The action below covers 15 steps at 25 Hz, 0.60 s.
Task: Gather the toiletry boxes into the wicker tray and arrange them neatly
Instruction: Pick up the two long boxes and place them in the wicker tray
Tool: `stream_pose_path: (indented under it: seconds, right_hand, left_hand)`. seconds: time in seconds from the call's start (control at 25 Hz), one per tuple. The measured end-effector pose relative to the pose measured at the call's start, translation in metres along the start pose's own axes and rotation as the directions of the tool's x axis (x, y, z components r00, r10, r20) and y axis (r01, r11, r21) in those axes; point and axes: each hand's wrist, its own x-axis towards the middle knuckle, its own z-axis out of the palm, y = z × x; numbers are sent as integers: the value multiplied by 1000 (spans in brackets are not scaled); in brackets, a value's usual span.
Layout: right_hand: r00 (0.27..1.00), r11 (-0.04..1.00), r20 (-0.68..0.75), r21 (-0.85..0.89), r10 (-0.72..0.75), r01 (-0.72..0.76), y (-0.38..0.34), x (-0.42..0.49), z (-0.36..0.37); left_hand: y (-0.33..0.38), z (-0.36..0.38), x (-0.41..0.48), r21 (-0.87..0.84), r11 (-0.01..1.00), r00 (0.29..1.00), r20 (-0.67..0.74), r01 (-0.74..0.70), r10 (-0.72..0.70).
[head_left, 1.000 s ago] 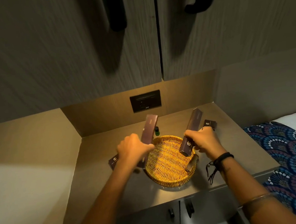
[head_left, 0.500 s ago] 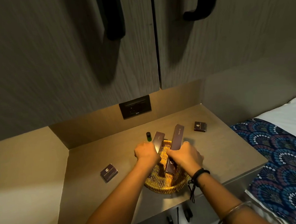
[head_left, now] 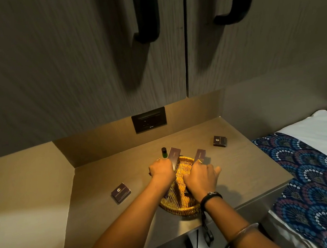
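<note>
Warm under-cabinet light falls on a beige countertop (head_left: 242,166) set below two grey cupboard doors, with a bed in a patterned blue cover to the right. On the counter sits the round wicker tray (head_left: 183,209), and both hands are down in it. The left hand (head_left: 161,171) is curled closed around one long dark box (head_left: 174,157), whose far end juts over the tray's back rim beside a small green bottle (head_left: 164,152). The right hand (head_left: 201,179) presses on a second long box (head_left: 200,155); its fingers look half spread, and whether they still clamp the box I cannot tell. Two small square boxes are outside the tray: one (head_left: 121,192) lies well to the left, the other (head_left: 219,141) well to the back right. These cartons look like light, stiff card, probably easy to dent at the corners and a little slick, so the long ones are best held mid-length across the narrow sides, and the squares pinched by opposite edges. Compared with half a second ago, the two long boxes have been spread apart from a near-touching pair at the centre toward the tray's left and right sides and laid lower, while both square boxes have stayed where they were.
</note>
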Motion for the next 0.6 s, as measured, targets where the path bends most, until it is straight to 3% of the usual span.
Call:
stream_pose_path:
  seconds: [0.32,0.6]
  right_hand:
    - [995,983,93,-178,-23,39,-4,-6,18]
    - [996,965,66,-251,-62,77,-7,-8,8]
  left_hand:
    - [-5,-1,-5,-84,996,1000,8,-1,2]
    - [-5,0,-13,-105,994,1000,-21,4,-6]
